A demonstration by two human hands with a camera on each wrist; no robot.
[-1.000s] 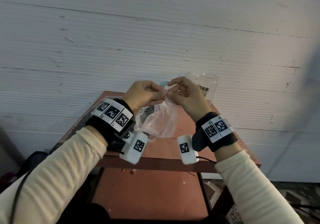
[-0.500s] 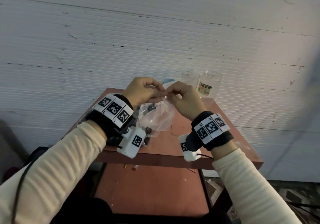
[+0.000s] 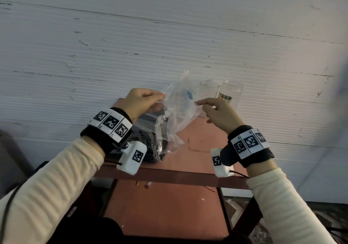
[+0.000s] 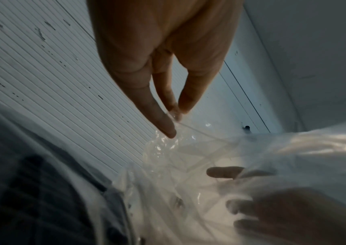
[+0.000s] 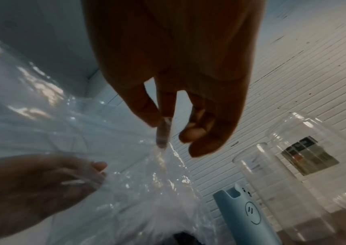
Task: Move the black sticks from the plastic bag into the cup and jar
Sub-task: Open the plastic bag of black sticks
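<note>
A clear plastic bag (image 3: 176, 114) hangs over the left of the red-brown table (image 3: 204, 143), its mouth stretched between my hands. Black sticks (image 3: 149, 145) lie bunched in its lower part, on the table. My left hand (image 3: 161, 98) pinches the bag's left edge; in the left wrist view the fingertips (image 4: 171, 131) meet on the film. My right hand (image 3: 197, 104) pinches the right edge, with the film caught between its fingers (image 5: 163, 132). A clear cup (image 3: 209, 93) and a labelled glass jar (image 3: 230, 93) stand upright at the table's back right, just beyond my right hand.
A light blue object (image 5: 243, 215) with a smiley face stands behind the bag, left of the cup. A white ribbed wall (image 3: 169, 36) rises right behind the table. The lower shelf (image 3: 160, 206) holds a few small bits near its front edge.
My hands, close together at the top of the bag before, have moved apart and spread its mouth wide. The bag's upper part now stands taller.
</note>
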